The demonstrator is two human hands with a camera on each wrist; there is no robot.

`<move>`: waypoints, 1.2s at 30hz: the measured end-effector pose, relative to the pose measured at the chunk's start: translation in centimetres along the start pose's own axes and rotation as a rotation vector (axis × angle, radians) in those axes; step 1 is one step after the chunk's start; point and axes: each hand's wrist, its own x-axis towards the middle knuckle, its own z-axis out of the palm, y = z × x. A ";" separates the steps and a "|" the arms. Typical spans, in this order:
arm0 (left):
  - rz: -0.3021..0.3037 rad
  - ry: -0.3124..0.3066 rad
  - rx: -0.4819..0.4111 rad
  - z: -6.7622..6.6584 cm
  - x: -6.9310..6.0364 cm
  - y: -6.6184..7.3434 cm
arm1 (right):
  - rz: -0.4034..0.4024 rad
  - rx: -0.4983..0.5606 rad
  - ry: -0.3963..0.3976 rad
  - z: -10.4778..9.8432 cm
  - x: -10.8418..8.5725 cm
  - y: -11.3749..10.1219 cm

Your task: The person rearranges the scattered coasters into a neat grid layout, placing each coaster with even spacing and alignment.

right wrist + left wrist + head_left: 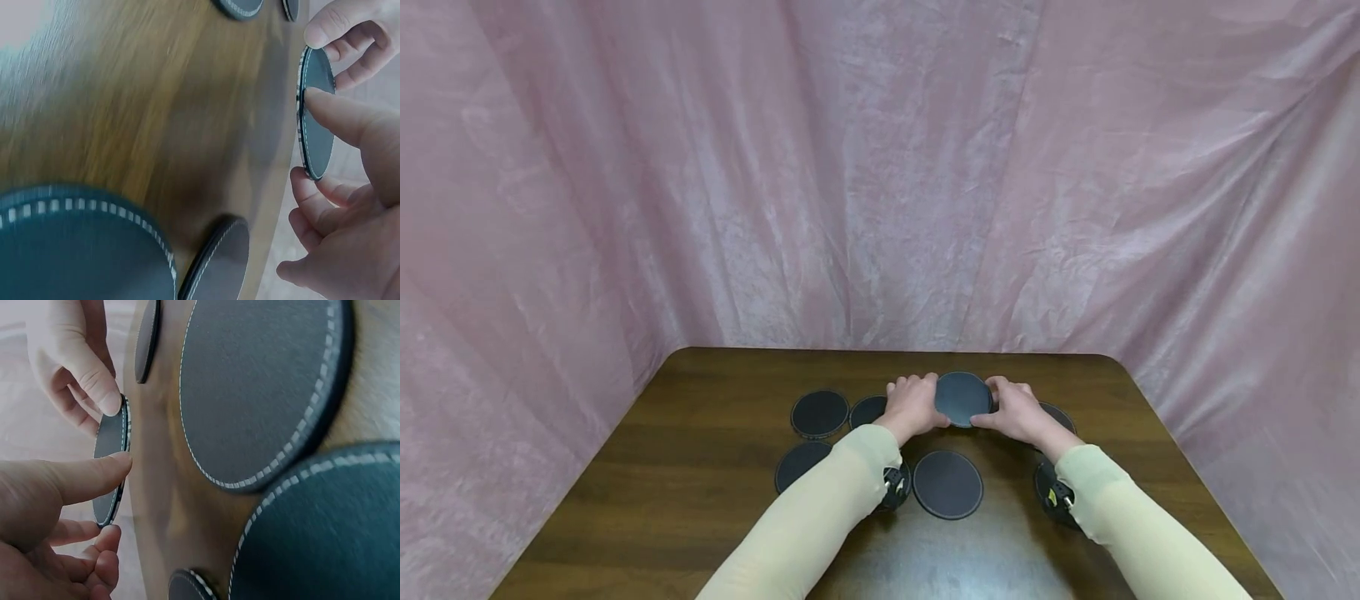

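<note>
Near the far table edge (775,351), both hands (914,405) (1017,412) pinching a dark disc (961,399) by its rim, slim wood strip (962,362) beyond.

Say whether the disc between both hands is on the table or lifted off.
Lifted off: both wrist views show the disc mostly against the curtain, not the table, and pinched by the left hand and right hand.

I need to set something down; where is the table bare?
Widest: between the left edge of the table and the leftmost dark discs. A smaller patch lies between the discs by the right arm and the right edge. Crowded: around the left hand, where discs sit close.
</note>
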 end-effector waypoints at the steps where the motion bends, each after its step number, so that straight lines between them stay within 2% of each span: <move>1: 0.000 -0.007 -0.002 0.0 0.0 -0.2 | 0.003 0.009 -0.002 0.1 0.1 -0.1; 12: 0.000 -0.025 -0.035 0.2 -0.7 -1.8 | -0.008 -0.010 -0.020 1.4 0.2 -0.9; 26: -0.019 -0.048 -0.037 0.7 -1.2 -2.7 | -0.042 -0.051 -0.016 2.7 0.3 -0.8; 36: -0.026 -0.050 -0.021 1.4 -1.3 -3.0 | -0.012 -0.098 -0.017 3.2 0.5 -1.2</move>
